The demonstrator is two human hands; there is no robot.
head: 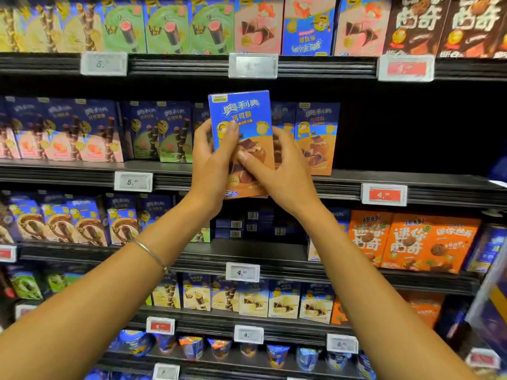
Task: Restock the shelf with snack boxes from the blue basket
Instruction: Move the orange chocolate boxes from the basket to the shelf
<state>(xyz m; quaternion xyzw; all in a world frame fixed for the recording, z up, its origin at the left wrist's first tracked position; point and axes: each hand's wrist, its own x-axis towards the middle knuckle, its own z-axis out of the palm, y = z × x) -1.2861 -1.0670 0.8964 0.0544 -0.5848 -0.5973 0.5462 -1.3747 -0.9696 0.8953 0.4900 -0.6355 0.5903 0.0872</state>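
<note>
A blue and orange snack box (241, 116) stands upright in the air in front of the second shelf (411, 179). My left hand (211, 163) grips its left edge, thumb across the front. My right hand (279, 168) holds its lower right part, fingers curled over the front. Matching boxes (318, 138) stand on the shelf just behind and to the right. The blue basket is out of sight.
A dark gap (411, 133) opens on the second shelf right of the matching boxes. Pink and green boxes (82, 133) fill its left side. Orange boxes (411, 242) sit one shelf down on the right. Price tags (384, 194) line the shelf edges.
</note>
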